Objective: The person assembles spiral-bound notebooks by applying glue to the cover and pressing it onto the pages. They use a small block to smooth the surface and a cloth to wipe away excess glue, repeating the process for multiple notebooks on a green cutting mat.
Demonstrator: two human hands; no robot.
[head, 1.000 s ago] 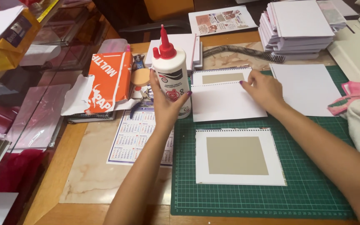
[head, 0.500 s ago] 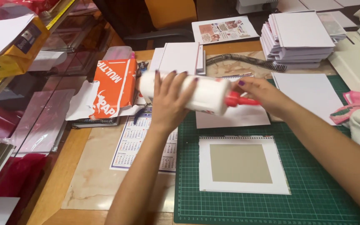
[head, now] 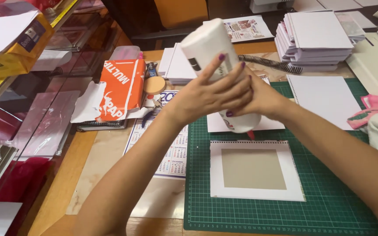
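The white glue bottle (head: 217,70) is tipped upside down, long axis slanting, red nozzle just above the grey card (head: 253,169). Left hand (head: 213,94) and right hand (head: 261,98) both wrap it, fingers clamped, over the green mat (head: 329,209).

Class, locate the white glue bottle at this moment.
Head view, centre: the white glue bottle is upended between the left hand and right hand, above the green cutting mat.

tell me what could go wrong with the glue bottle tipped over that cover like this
Both hands, left hand and right hand, hold the white glue bottle upside down, its red nozzle just above the white cover with the grey board. A hard squeeze could flood the board. Drips may also land on the white sheet or the green cutting mat.
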